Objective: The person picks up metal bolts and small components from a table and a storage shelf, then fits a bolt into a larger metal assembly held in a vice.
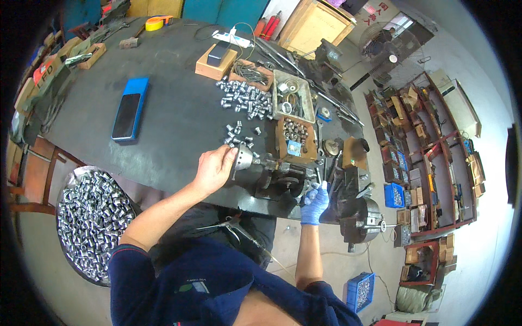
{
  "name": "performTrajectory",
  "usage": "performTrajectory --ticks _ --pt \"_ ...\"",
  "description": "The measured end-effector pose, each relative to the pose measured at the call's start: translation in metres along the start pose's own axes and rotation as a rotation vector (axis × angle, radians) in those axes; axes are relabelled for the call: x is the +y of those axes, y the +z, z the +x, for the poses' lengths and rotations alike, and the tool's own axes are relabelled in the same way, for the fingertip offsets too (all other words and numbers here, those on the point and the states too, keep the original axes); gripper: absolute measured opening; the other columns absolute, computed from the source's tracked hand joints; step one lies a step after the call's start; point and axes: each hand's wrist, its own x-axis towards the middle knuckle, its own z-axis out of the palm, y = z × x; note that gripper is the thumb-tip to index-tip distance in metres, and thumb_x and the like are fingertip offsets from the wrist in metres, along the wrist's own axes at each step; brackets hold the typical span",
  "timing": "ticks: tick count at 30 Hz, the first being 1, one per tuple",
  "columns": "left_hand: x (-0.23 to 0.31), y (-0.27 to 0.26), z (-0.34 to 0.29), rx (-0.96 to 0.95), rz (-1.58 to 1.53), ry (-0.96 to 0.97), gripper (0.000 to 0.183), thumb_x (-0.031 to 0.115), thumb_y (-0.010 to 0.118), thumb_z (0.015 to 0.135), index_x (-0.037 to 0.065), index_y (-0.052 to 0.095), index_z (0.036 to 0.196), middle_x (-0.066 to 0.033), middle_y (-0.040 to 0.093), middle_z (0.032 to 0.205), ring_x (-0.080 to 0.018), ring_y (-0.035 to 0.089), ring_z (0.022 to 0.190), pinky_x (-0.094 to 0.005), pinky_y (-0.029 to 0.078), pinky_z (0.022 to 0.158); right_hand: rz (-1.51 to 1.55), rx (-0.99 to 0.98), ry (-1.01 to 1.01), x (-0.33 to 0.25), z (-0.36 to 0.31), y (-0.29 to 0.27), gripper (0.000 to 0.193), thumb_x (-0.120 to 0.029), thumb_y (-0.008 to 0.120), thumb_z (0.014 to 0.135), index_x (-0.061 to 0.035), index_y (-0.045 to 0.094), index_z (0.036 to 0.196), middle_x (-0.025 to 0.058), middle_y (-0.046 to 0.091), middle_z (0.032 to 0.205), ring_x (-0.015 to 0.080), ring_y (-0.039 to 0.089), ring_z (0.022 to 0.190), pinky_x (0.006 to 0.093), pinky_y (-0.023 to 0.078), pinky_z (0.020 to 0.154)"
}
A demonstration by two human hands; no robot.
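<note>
At the table's near edge, a small bench machine (pixel 280 182) carries a round metal chuck (pixel 243 158) with holes in its side. My bare left hand (pixel 213 169) is closed at the chuck's left face, thumb and fingers against its rim. Whether a small part sits under those fingers is hidden. My right hand (pixel 315 204), in a blue glove, is at the machine's right end. Its fingers are curled, and what they hold cannot be made out. Just beyond the chuck lie several loose shiny metal fittings (pixel 237 130), with a larger pile of fittings (pixel 249 100) farther back.
A big round tub (pixel 61 217) of fittings stands low at left. An air gun (pixel 231 225) lies by my lap. On the table are a blue device (pixel 130 108), a cardboard box (pixel 299 157) of parts and a parts tray (pixel 310 111). A vise (pixel 361 220) stands right.
</note>
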Motion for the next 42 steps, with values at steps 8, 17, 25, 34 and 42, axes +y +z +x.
performTrajectory --ticks 8,17,25,34,42 --pt "-0.001 0.005 0.002 0.064 -0.057 0.029 0.039 0.029 0.047 0.090 -0.002 0.053 0.066 -0.0197 0.047 0.054 -0.0348 0.048 0.048 -0.0389 0.037 0.047 0.051 0.021 -0.016 0.001 -0.004 0.000 0.033 -0.035 0.058 0.085 -0.0044 0.057 0.072 -0.0040 0.039 0.045 0.0055 0.034 0.034 0.0196 0.024 0.030" --pt "-0.002 0.002 0.003 0.013 -0.080 0.067 0.035 0.026 0.048 0.090 -0.002 0.055 0.069 -0.0187 0.048 0.055 -0.0342 0.050 0.050 -0.0367 0.040 0.049 0.111 -0.197 -0.120 -0.048 -0.021 0.018 0.034 -0.033 0.054 0.088 -0.0013 0.059 0.077 -0.0016 0.043 0.044 0.0066 0.034 0.033 0.0203 0.027 0.031" --pt "-0.003 0.000 0.003 -0.040 -0.183 -0.038 0.037 0.028 0.048 0.091 -0.003 0.057 0.072 -0.0171 0.048 0.055 -0.0220 0.045 0.048 -0.0348 0.039 0.049 0.093 -0.241 -0.042 -0.030 -0.009 0.000 0.034 -0.033 0.055 0.088 -0.0010 0.058 0.079 -0.0016 0.043 0.045 0.0060 0.035 0.034 0.0199 0.028 0.030" --pt "-0.005 -0.005 0.015 -0.231 -0.356 -0.325 0.045 0.033 0.049 0.090 -0.003 0.056 0.065 -0.0006 0.044 0.048 -0.0082 0.038 0.043 -0.0291 0.031 0.041 -0.406 0.045 -0.107 0.028 0.102 0.005 0.027 -0.032 0.058 0.086 -0.0076 0.062 0.077 -0.0014 0.054 0.060 0.0093 0.048 0.047 0.0240 0.038 0.045" --pt "0.002 -0.021 0.015 -0.313 -0.530 -0.471 0.041 0.034 0.051 0.090 0.000 0.052 0.067 0.0015 0.042 0.048 -0.0061 0.037 0.036 -0.0223 0.029 0.034 0.148 -0.191 -0.243 -0.054 0.042 0.064 0.025 -0.029 0.054 0.089 -0.0064 0.056 0.079 -0.0003 0.052 0.055 0.0054 0.038 0.038 0.0195 0.029 0.033"
